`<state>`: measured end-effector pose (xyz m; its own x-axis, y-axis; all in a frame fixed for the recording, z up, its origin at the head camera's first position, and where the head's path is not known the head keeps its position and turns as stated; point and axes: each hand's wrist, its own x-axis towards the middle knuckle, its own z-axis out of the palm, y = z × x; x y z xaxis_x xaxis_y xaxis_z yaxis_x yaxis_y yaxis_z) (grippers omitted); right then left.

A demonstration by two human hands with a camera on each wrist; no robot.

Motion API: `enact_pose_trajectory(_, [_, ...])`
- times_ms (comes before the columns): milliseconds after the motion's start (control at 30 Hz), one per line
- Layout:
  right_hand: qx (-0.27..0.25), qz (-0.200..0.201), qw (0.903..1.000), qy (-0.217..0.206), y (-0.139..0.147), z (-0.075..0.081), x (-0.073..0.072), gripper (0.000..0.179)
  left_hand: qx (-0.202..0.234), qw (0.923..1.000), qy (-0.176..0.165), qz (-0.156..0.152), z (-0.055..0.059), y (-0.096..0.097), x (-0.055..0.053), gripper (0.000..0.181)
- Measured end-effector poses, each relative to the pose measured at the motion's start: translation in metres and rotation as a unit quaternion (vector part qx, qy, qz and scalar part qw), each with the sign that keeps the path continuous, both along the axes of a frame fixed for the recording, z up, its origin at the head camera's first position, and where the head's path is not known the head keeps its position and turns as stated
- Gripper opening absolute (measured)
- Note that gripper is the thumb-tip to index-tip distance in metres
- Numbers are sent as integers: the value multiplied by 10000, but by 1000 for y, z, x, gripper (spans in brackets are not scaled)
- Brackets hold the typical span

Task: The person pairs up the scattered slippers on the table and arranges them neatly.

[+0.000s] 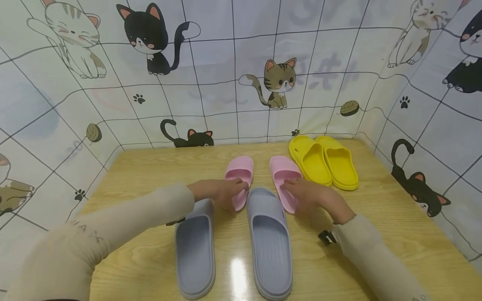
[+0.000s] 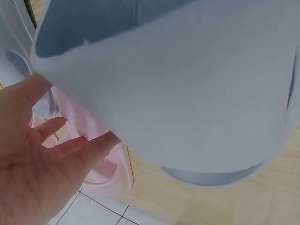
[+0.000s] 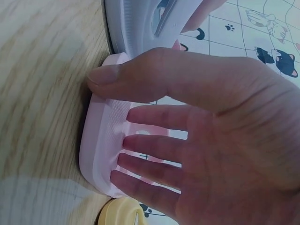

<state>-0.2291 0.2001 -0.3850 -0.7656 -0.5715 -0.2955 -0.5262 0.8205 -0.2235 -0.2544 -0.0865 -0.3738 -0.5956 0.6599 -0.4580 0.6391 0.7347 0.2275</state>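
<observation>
Two small pink slippers lie side by side, toes away from me, in the head view. Over the left pink slipper (image 1: 241, 167) reaches my left hand (image 1: 226, 193), its fingertips on the footbed. In the left wrist view a large grey shape partly hides those fingers. My right hand (image 1: 306, 194) is at the right pink slipper (image 1: 283, 167). Its fingers (image 3: 157, 145) stretch to the textured footbed, and the thumb lies across the slipper's edge. Nearer me are a left grey slipper (image 1: 194, 255) and a right grey slipper (image 1: 272, 255), whose toes come close to the pink heels.
A pair of yellow clogs (image 1: 340, 165) stands at the back right, close beside the right pink slipper. All the footwear is on a wooden tabletop (image 1: 150, 167). Cat-printed sheeting (image 1: 214, 96) rises behind it and at both sides.
</observation>
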Motion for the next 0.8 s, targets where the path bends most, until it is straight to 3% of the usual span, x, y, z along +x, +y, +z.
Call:
enact_pose_trajectory(300, [83, -227, 9996, -169, -2, -4, -6, 89, -88, 9996, 254, -86, -7, 5, -6, 77])
enact_pose_trajectory(800, [126, -125, 9998, -14, -8, -4, -22, 84, -12, 9990, -383, 246, 8, 7, -20, 76])
